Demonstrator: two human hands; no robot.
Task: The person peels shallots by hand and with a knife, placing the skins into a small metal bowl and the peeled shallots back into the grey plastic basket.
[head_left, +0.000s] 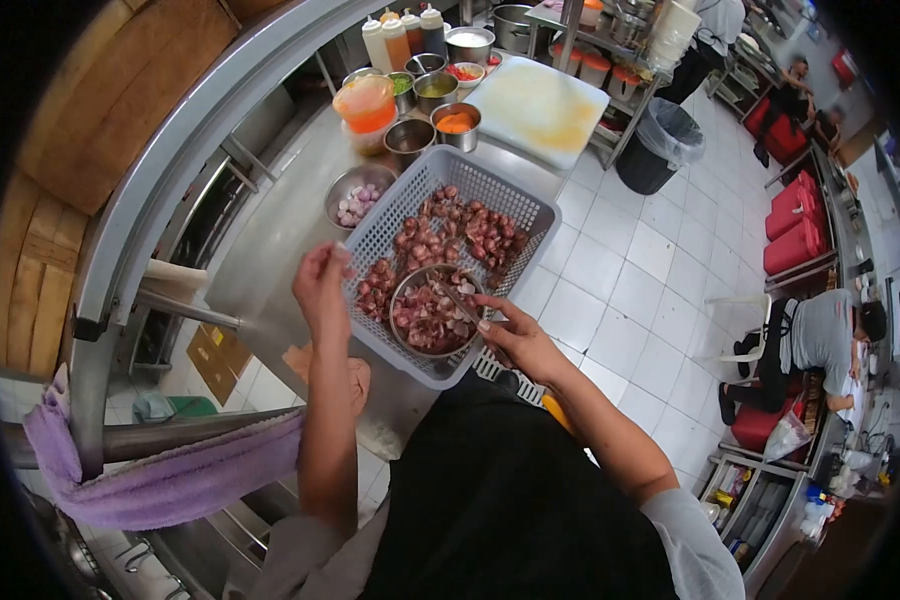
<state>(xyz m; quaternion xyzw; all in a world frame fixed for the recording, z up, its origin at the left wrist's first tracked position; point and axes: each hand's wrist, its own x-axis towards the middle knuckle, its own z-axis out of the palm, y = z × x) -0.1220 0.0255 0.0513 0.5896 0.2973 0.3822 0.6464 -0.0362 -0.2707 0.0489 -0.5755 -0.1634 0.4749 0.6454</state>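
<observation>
A grey plastic basket (pixel 530 205) on the steel counter holds several reddish shallots (pixel 460 225). Inside its near end sits a small metal bowl (pixel 402 290) filled with shallot skins and pieces. My left hand (pixel 320 285) is raised at the basket's left rim, its fingers pinched on a small pale peeled shallot. My right hand (pixel 515 340) rests at the bowl's right side and holds a small knife whose blade reaches over the bowl. A steel bowl (pixel 342 190) with peeled shallots stands just behind the basket's left corner.
Behind the basket stand metal cups of sauces and chopped ingredients (pixel 457 122), an orange-lidded tub (pixel 365 105), squeeze bottles (pixel 400 35) and a white cutting board (pixel 540 105). A purple cloth (pixel 160 475) hangs on a rail at left. A black bin (pixel 660 145) and a seated person (pixel 820 345) are on the right.
</observation>
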